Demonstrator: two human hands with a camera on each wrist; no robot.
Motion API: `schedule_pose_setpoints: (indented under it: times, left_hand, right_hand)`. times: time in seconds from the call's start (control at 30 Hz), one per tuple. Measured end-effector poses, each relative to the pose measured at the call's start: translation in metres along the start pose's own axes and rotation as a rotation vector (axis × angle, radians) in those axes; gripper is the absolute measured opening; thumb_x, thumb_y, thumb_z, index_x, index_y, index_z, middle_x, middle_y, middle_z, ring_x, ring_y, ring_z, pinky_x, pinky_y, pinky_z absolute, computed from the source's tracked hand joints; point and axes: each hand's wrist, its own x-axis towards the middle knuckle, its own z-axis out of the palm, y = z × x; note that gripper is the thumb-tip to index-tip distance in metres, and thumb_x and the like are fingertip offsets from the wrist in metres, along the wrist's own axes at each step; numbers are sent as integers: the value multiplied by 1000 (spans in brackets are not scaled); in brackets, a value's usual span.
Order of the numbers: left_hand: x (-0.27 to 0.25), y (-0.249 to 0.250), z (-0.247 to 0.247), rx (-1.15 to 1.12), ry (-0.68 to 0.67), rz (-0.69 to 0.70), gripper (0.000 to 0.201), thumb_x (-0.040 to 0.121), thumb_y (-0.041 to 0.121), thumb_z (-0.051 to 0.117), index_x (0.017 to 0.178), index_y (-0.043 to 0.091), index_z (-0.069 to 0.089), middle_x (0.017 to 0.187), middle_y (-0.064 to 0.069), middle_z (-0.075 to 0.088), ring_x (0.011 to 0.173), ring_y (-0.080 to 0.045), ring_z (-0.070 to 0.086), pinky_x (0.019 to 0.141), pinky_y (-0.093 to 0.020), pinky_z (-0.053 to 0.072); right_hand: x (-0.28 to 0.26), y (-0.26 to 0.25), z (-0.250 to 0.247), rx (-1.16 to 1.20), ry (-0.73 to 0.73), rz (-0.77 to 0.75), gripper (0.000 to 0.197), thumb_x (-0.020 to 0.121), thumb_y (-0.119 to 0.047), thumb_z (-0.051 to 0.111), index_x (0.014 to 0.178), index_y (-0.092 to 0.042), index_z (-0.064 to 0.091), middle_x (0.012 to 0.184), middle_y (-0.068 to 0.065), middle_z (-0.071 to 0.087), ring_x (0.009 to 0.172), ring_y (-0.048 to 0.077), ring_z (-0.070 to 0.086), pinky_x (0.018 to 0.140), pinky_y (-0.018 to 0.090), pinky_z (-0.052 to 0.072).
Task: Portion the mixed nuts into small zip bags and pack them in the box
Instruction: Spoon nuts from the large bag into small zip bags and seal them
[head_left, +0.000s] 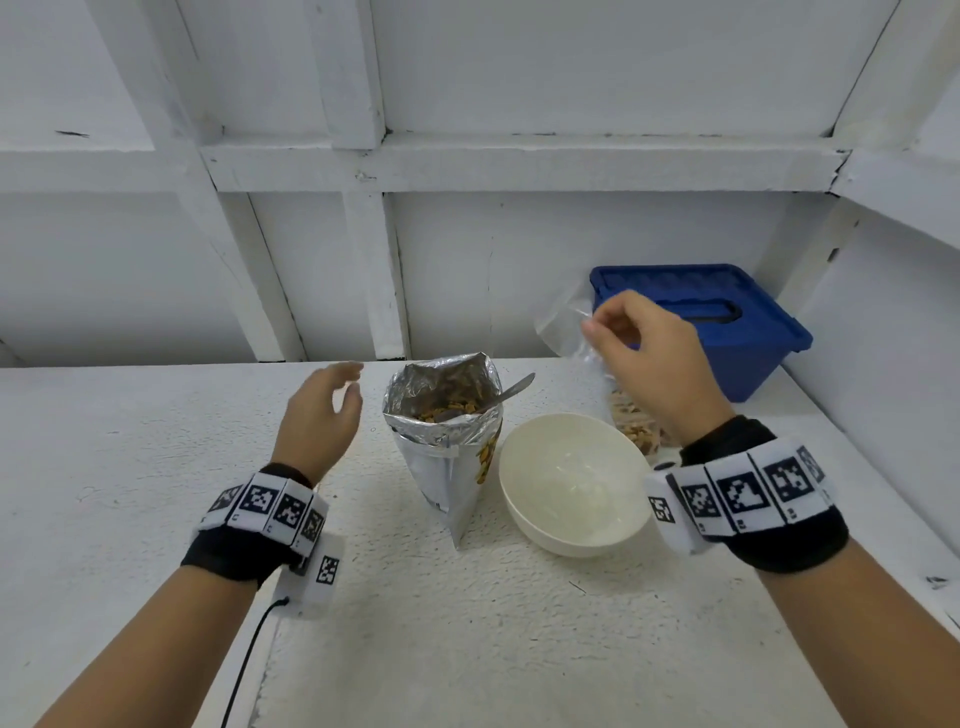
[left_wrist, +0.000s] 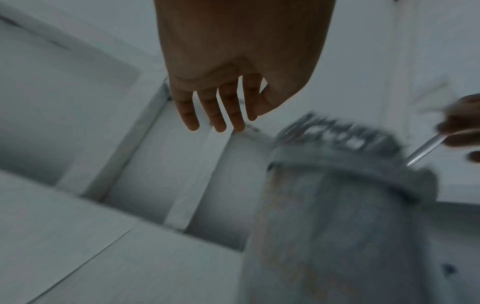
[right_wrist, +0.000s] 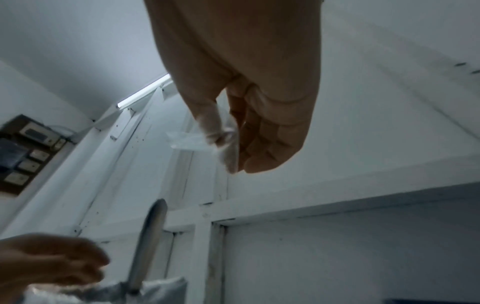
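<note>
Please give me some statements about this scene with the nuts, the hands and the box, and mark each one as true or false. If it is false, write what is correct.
1. The right hand pinches a clear zip bag with nuts in its bottom. True.
2. The left hand grips the foil nut pouch. False: it is open beside the pouch, holding nothing.
3. A metal spoon stands in the open pouch. True.
4. The white bowl is full of nuts. False: no nuts are visible in it.
5. The blue box stands at the back right with its lid on. True.
6. The pouch lies flat on the white table. False: it stands upright, mouth open.
</note>
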Motion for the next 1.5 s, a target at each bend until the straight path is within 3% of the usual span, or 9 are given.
schedule_pose_setpoints:
  times: [0.1, 0.23, 0.37, 0.57, 0.77, 0.97, 1.2, 1.33, 1.5]
  left_hand:
    - [5, 47, -15, -144, 11, 172, 27, 92, 25, 53, 115, 12, 61, 111, 3, 62, 105, -11, 56, 89, -20, 40]
    - [0, 95, -31, -342, -254, 309, 73, 67, 78, 49, 127, 37, 44, 120, 26, 48, 110, 21, 41, 90, 3, 30]
    - [-2, 108, -33, -408, -336, 312, 74, 61, 61, 63, 128, 37, 41, 125, 22, 51, 114, 18, 43, 89, 4, 28]
    - [-7, 105, -30, -516, -294, 306, 48, 63, 49, 68, 105, 32, 52, 101, 13, 61, 94, 4, 58, 78, -9, 44]
    - [-11, 103, -29, -271, -214, 371, 70, 55, 60, 70, 108, 20, 52, 100, 20, 53, 93, 16, 50, 75, 2, 35]
    - [-11, 105, -27, -148, -221, 509, 72, 60, 62, 65, 110, 11, 53, 95, 6, 49, 84, 0, 45, 78, -3, 35]
    - [-13, 101, -30, -73, -275, 467, 85, 55, 70, 60, 117, 13, 47, 97, 23, 39, 84, 2, 45, 71, -10, 39]
    - [-14, 97, -36, 33, -255, 483, 88, 54, 80, 54, 116, 19, 47, 97, 22, 39, 82, 1, 51, 61, -14, 41]
    - [-16, 93, -34, 124, -216, 491, 83, 58, 78, 52, 117, 20, 50, 102, 13, 44, 76, -10, 55, 57, -19, 42]
  right_hand:
    - [5, -22, 9, 119, -43, -57, 5, 91, -19, 57, 87, -18, 58, 77, -16, 55, 70, -11, 52, 65, 1, 38]
    - [2, -42, 28, 252, -174, -99, 3, 90, -16, 58, 89, -18, 60, 77, -15, 56, 69, -14, 51, 66, 3, 39]
    - [-5, -47, 46, 330, -221, -95, 4, 88, -16, 61, 86, -18, 63, 74, -15, 59, 67, -8, 53, 64, 6, 40]
    - [-12, -44, 49, 314, -275, -71, 6, 89, -18, 59, 90, -16, 65, 79, -16, 61, 73, -11, 55, 68, 4, 42]
    - [-14, -49, 39, 292, -192, -100, 3, 91, -20, 56, 93, -20, 58, 84, -16, 59, 79, -12, 54, 69, 2, 40]
    - [-12, -57, 40, 430, -555, 30, 8, 89, -11, 58, 88, -12, 66, 74, 1, 63, 67, 4, 58, 67, 18, 49]
    - [-12, -53, 47, 566, -528, 133, 14, 84, 6, 57, 86, -4, 66, 70, 6, 60, 65, 10, 56, 68, 25, 50]
    - [-10, -52, 44, 479, -529, 83, 31, 84, 8, 51, 92, -15, 69, 83, 28, 60, 74, 21, 52, 71, 32, 48]
    - [-11, -54, 46, 417, -556, 50, 35, 81, 8, 49, 87, -19, 71, 72, 14, 50, 68, 18, 45, 67, 30, 46]
